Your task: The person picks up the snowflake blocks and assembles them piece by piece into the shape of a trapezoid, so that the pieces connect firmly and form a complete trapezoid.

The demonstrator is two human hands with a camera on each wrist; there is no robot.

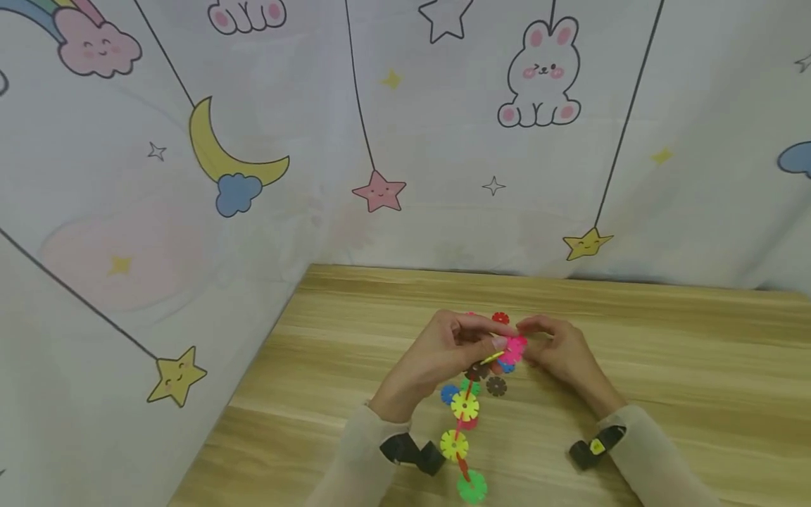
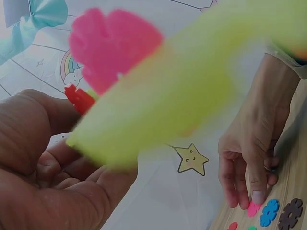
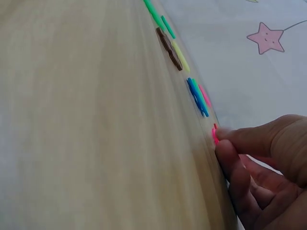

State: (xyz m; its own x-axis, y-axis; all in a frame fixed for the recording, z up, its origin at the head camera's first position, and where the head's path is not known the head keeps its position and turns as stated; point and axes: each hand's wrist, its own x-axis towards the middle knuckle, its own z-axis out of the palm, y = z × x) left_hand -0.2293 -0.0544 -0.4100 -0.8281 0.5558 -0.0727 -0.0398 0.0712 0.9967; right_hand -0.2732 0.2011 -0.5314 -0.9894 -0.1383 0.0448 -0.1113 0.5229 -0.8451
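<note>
My left hand point(image 1: 459, 348) holds up a chain of slotted plastic flower discs. The chain runs down toward me through yellow discs point(image 1: 465, 406) to a green disc point(image 1: 472, 486). At its upper end is a bright pink disc point(image 1: 514, 350), near my left thumb. In the left wrist view, a blurred yellow disc point(image 2: 158, 105) covers much of the left hand's grip. My right hand point(image 1: 560, 352) is down at the tabletop. There its thumb and finger pinch a loose pink disc point(image 3: 215, 136), mostly hidden by the fingertips.
Loose discs lie on the wooden table point(image 1: 697, 366) around the hands: a red disc point(image 1: 500, 318), a brown disc point(image 1: 497, 386) and a blue disc point(image 1: 449, 395) among them. A printed white curtain point(image 1: 443, 232) hangs along the table's back and left sides.
</note>
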